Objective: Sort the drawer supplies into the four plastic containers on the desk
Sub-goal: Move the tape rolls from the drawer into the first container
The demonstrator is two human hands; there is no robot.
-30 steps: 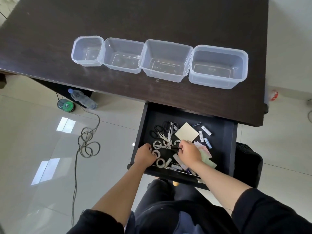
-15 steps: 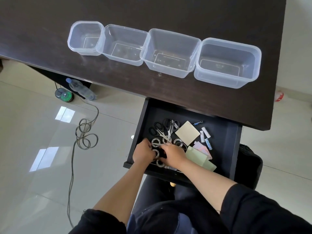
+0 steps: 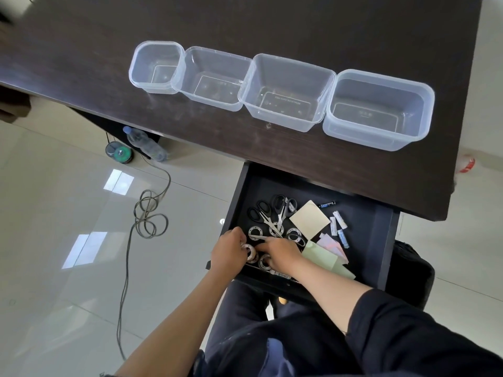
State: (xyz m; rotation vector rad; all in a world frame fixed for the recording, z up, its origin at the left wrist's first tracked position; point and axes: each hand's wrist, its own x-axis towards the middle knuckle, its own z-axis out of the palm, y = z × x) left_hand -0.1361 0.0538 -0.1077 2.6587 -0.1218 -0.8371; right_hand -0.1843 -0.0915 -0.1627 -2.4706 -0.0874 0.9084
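Observation:
An open black drawer (image 3: pixel 381 232) holds several tape rolls (image 3: pixel 255 232), black-handled scissors (image 3: pixel 269 213), sticky note pads (image 3: pixel 310 220) and small batteries (image 3: pixel 339 225). My left hand (image 3: pixel 228 251) and my right hand (image 3: pixel 280 253) are both down among the tape rolls at the drawer's front left. My left hand's fingers curl round a tape roll (image 3: pixel 250 251). My right hand's fingers are bent over another roll (image 3: pixel 264 262); its grip is hidden. Four clear plastic containers (image 3: pixel 285 91) stand in a row on the dark desk, all with nothing in them.
The dark desk top (image 3: pixel 272 23) stretches behind the containers. On the tiled floor to the left lie a coiled cable (image 3: pixel 149 216), a water bottle (image 3: pixel 144 144) and a disc spindle (image 3: pixel 119 153). A dark chair edge (image 3: pixel 413 273) sits right of the drawer.
My right hand moved left from the note pads to the tape rolls, meeting my left hand. The view has shifted, so the containers sit further right in frame.

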